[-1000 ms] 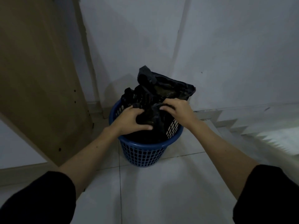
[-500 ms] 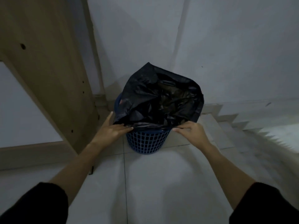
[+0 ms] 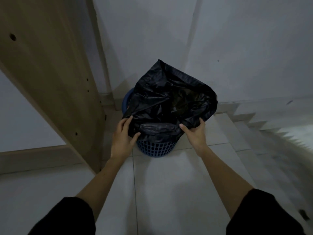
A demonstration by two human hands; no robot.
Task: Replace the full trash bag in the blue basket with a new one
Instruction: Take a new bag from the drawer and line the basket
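A blue mesh basket (image 3: 155, 148) stands on the tiled floor in the room's corner. A black trash bag (image 3: 169, 102) sits in it, its mouth spread wide and rising well above the rim. My left hand (image 3: 122, 138) pinches the bag's near left edge between thumb and fingers. My right hand (image 3: 194, 133) grips the near right edge the same way. The front of the bag hangs over the basket's near rim and hides it. What lies inside the bag is too dark to make out.
A tall wooden panel (image 3: 50, 73) leans close to the basket's left side. White walls (image 3: 220, 39) meet in the corner right behind the basket. Pale floor tiles (image 3: 169, 184) stretch toward me.
The bag went from bunched inside the basket to spread open above it. Both hands moved from pressing into the bag to gripping its near edge, then lifted that edge slightly.
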